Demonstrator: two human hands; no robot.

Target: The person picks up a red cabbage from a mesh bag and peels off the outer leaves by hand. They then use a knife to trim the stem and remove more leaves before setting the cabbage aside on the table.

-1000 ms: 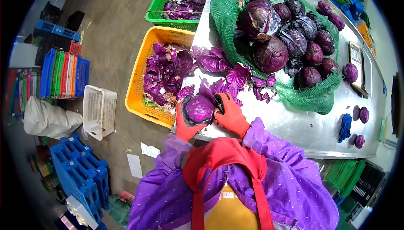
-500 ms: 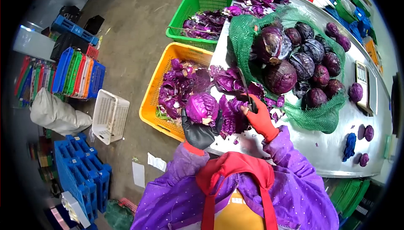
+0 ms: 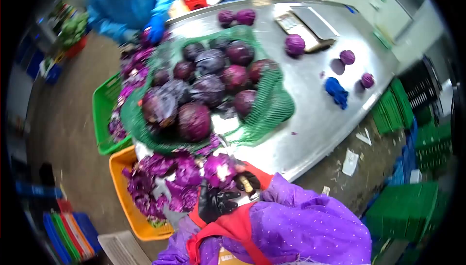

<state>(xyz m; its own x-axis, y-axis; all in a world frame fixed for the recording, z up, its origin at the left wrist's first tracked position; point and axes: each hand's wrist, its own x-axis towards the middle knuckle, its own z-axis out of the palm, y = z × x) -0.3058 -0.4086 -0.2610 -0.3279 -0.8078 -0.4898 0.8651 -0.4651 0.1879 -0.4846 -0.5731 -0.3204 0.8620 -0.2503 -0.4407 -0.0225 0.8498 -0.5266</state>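
Observation:
My left hand (image 3: 216, 203), in a black glove, cradles a red cabbage (image 3: 221, 170) from below, with the thumb at its left side. A pale cut stem shows on the cabbage. My right hand (image 3: 253, 175), in a red and black glove, is closed around a knife (image 3: 246, 185) with a light handle; its blade is blurred beside the cabbage. Loose purple leaves (image 3: 167, 173) lie at the table edge and in the yellow crate (image 3: 127, 194). Just beyond my hands, a green mesh bag (image 3: 277, 100) holds several whole cabbages (image 3: 194, 122).
Several smaller cabbages (image 3: 294, 45), a bunched blue cloth or glove (image 3: 336, 93) and a device with a panel (image 3: 308, 27) lie on the metal table (image 3: 306, 129). A green crate (image 3: 101, 119) stands left. Across the table, a person in blue (image 3: 128, 5) handles leaves.
My view has swung right, so the table fills more of it. The cabbage has turned to show its pale stem, and both hands have come closer together around it.

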